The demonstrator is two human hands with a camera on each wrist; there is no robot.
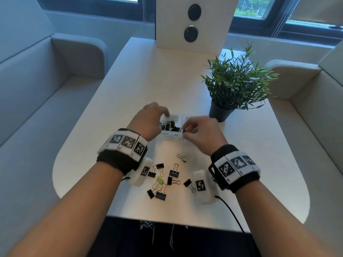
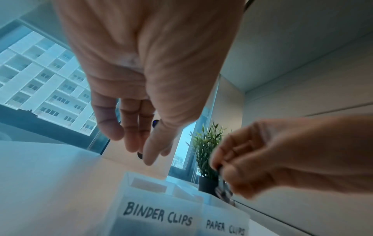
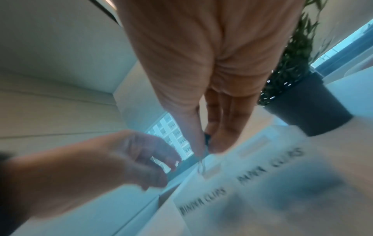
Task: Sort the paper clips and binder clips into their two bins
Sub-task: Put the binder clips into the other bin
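At centre frame of the head view, two hands meet over a pair of translucent bins on a white table point(image 1: 141, 75). L hand point(image 1: 148, 121) hangs above the binder-clip bin point(image 2: 153, 206), labelled "BINDER CLIPS"; its fingers point(image 2: 131, 127) point down, loosely spread, thumb close to the index tip, w/ nothing visibly held between them and no contact w/ the bin rim that the views show. R hand point(image 1: 200, 132) sits just right of it, at the near edge where the two bins join; thumb and forefinger are pressed together, pinching a small binder clip point(image 1: 183, 135), black body up in the fingertips point(image 3: 217, 145), wire handles hanging down over the label. Remaining R fingers are curled in behind the pinch. Binder-clip bin already holds a heap of black clips point(image 1: 171, 124). Paper-clip bin point(image 2: 224, 222), marked "PAPER CLIPS", stands touching it on the right; its contents can't be made out, hidden by the R hand. Lower centre of the head view, btwn the two wrists, loose binder clips point(image 1: 174, 172) lie scattered on the tabletop, mostly black, one pale green clip point(image 1: 160, 179) among them, and one small clip point(image 1: 181, 157) apart, nearer the bins. Upper right of the bins, a potted plant point(image 1: 235, 84) in a dark pot stands on the table.
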